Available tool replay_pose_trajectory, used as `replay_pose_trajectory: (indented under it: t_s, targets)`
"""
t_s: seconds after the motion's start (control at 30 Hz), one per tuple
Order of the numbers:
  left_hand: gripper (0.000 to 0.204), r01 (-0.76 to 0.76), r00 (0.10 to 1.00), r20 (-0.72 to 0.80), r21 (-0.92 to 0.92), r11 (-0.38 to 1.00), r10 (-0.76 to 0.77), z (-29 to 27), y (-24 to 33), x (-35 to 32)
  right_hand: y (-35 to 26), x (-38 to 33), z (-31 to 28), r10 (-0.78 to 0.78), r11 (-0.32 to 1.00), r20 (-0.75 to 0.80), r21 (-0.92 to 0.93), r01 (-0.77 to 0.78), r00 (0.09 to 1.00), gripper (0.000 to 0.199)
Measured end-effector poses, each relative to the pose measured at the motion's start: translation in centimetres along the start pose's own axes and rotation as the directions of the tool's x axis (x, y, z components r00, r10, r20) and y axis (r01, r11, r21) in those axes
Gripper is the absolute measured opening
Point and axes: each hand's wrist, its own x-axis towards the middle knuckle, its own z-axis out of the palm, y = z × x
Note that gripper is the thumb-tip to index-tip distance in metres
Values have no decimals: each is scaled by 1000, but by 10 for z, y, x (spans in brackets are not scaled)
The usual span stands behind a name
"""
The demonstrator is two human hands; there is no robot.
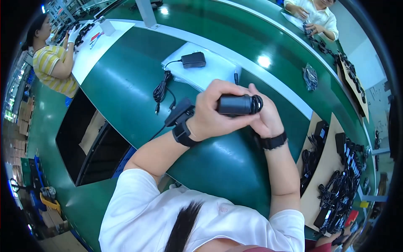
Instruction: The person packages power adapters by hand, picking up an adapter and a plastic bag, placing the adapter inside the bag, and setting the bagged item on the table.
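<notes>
A black power adapter (232,104) is held up over the table in front of me. My left hand (209,112) wraps round its body, fingers above and thumb below. Its black cable (257,104) is wound in a small coil at the right end. My right hand (270,114) closes round that coiled end, its fingers partly hidden behind the adapter. A thin barrel plug (236,77) sticks up just beyond my left fingers. Farther off, a second adapter (193,60) lies on a stack of clear plastic bags (218,67); its bundled cable (160,89) trails onto the green tabletop.
A black boxy device (180,112) with a lead is by my left wrist. Cardboard trays (312,206) of adapters and cables stand at the right. A plastic-wrapped item (310,77) lies beyond the rail. Co-workers sit at far left (54,63) and far right (315,17).
</notes>
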Motion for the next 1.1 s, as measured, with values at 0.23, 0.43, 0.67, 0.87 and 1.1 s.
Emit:
replay_pose_trajectory:
  t_s: [0.23, 0.43, 0.67, 0.87, 1.1]
  targets:
    - [48, 638, 642, -68, -505, 581, -764, 7, -12, 3, 11, 1, 4, -371, 907, 49, -194, 373, 927, 29]
    - [44, 580, 683, -118, -512, 633, -721, 17, -16, 0, 26, 0, 2, -309, 937, 33, -162, 310, 951, 28]
    - [46, 703, 657, 19, -378, 603, -754, 14, -24, -7, 34, -4, 4, -523, 408, 301, -733, 544, 797, 55]
    - [55, 699, 680, 169, -441, 562, -713, 21, -55, -10, 0, -2, 3, -777, 305, 154, -757, 579, 610, 36]
    - [39, 103, 742, 299, 834, 543, -600, 3, -112, -13, -54, -27, -2, -883, 251, 108, -713, 655, 456, 35]
